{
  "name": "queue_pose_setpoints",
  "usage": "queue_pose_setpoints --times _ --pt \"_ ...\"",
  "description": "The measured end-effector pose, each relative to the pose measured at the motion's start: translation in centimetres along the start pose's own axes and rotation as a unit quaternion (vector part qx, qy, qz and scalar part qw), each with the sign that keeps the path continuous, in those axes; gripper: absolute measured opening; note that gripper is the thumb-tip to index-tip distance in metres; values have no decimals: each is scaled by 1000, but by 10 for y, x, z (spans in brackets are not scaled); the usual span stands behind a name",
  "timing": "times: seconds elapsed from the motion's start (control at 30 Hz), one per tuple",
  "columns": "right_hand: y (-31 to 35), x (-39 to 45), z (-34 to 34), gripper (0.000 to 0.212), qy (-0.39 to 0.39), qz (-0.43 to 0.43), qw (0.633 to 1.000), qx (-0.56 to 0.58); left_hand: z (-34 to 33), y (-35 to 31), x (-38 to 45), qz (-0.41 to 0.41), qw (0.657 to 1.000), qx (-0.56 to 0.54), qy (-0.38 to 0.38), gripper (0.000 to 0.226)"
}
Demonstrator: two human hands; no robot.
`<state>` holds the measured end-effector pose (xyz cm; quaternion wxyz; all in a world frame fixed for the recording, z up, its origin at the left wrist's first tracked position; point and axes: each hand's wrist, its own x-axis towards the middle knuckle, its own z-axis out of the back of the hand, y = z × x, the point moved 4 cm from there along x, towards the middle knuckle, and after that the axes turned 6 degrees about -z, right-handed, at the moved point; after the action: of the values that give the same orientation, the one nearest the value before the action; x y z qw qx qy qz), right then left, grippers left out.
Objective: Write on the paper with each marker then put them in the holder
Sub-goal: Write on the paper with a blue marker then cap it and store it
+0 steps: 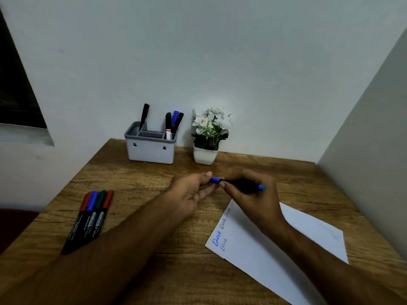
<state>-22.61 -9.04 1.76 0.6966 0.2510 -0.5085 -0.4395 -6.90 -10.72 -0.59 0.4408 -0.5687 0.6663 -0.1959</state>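
At the back of the wooden bench [132, 271], against the wall, stands a grey holder [150, 148] — one black marker [144, 116] in its left compartment, several more [174, 123] crowded in the right. Beside it sits a potted white flower [209, 137]. Mid-bench, the right hand [253, 194] grips a blue marker [240, 183], fingers curled round its barrel, while the left hand [189, 194] pinches its blue cap end. Four markers [90, 219] lie at left; the paper [275, 249], with blue writing, lies at right.
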Motion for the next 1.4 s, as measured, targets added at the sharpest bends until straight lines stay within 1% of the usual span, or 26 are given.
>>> queue_pose_setpoints --times 0.07,0.13,0.23,0.3,0.43,0.57,0.63,0.73,0.8,0.87,0.97,1.07,1.17,1.27,1.33,1.4 --pt "2 0 -2 13 4 1 1000 11 -4 2 -5 5 1000 -2 11 14" --pt "4 -1 -4 7 13 -10 999 31 -5 1 -7 2 1000 -5 5 18" --pt "5 -2 -6 23 -1 -39 997 74 -1 -7 -8 -13 1000 -4 -13 15" --pt "6 -1 -11 22 -7 -37 995 96 -1 -12 -9 -29 999 8 -31 15" --pt "11 3 -22 22 -5 -24 993 119 1 -20 -9 -80 993 14 -88 18" --pt "20 16 -36 21 4 -22 990 141 5 -40 -9 -129 985 -21 -109 22" --pt "28 22 -43 16 31 -17 989 145 11 -54 -10 -171 978 -34 -116 24" --pt "37 28 -58 22 81 -30 983 162 24 -83 -11 -274 954 -31 -116 26" --pt "38 35 -70 28 83 -38 986 139 33 -98 -12 -345 932 -3 -114 26" --pt "37 45 -86 32 80 -61 988 117 40 -108 -13 -391 914 24 -108 29" --pt "41 65 -109 24 73 -68 992 83 52 -116 -7 -418 897 97 -110 33" --pt "49 86 -135 18 72 -77 992 75 72 -124 0 -427 876 184 -130 27" --pt "52 108 -161 14 73 -66 994 49 85 -139 2 -465 835 249 -155 28" --pt "58 130 -181 6 40 -31 998 40 88 -168 8 -499 803 290 -150 28" --pt "65 145 -189 8 12 -17 999 34 87 -188 14 -513 789 305 -144 27" --pt "70 159 -196 11 0 -10 999 33 86 -204 24 -520 777 321 -149 27"
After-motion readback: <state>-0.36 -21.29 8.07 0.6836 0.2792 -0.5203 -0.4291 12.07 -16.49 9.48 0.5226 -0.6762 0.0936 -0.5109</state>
